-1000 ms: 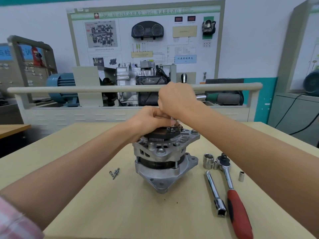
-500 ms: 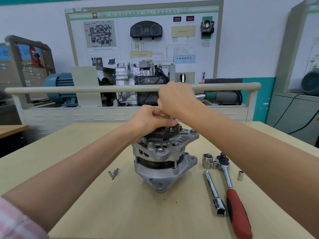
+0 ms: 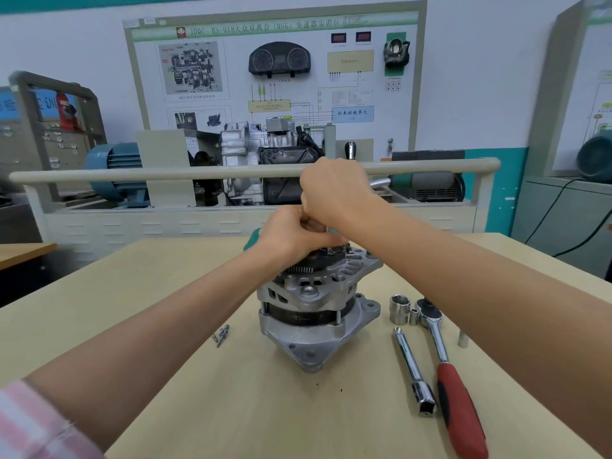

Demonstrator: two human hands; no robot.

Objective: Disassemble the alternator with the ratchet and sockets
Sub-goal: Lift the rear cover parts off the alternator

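One alternator (image 3: 314,306) stood upright at the middle of the table (image 3: 165,409), its ribbed aluminium housing and dark stator band exposed. Both hands met over its top: the left hand (image 3: 291,236) curled round something at the rear cover, the right hand (image 3: 334,190) fisted round a thin tool shaft. That tool's tip was hidden. Beside it lay the ratchet (image 3: 447,369), extension bar (image 3: 412,369), sockets (image 3: 399,309) and loose screws (image 3: 221,335).

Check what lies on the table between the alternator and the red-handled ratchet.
In the head view, a large socket with a small socket beside it, and nearer the camera a chrome extension bar, lie between the alternator and the ratchet.
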